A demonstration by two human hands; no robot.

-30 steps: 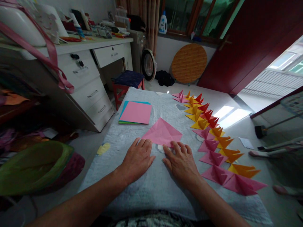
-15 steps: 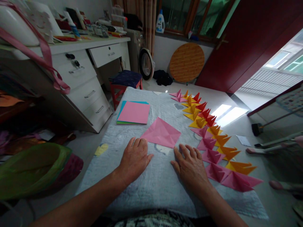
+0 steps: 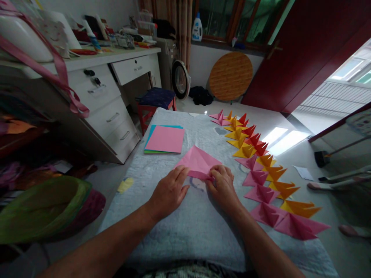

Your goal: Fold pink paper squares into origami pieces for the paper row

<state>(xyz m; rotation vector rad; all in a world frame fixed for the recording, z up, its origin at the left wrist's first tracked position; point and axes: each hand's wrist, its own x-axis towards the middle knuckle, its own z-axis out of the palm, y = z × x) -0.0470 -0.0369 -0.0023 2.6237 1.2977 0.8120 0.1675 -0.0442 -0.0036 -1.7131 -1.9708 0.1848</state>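
Note:
A creased pink paper square (image 3: 198,161) lies on the grey quilted cloth (image 3: 185,224) in front of me. My left hand (image 3: 169,191) rests on the sheet's near left edge, fingertips on the paper. My right hand (image 3: 222,186) pinches the near corner and lifts it off the cloth. A stack of flat coloured sheets (image 3: 164,139), pink on top, sits further back on the left. Along the right side runs a row of folded paper pieces (image 3: 257,170) in pink, yellow, red and orange.
A white desk with drawers (image 3: 104,96) stands at the left, a red stool (image 3: 155,102) behind the cloth. A green-lined bin (image 3: 43,204) sits low at the left. A round wooden tabletop (image 3: 231,76) leans on the far wall. A broom (image 3: 336,154) lies at the right.
Both hands had lain flat on the cloth near the pink sheet and drew back slightly. Now they have moved forward onto its near edge, and the right hand has pinched up the corner.

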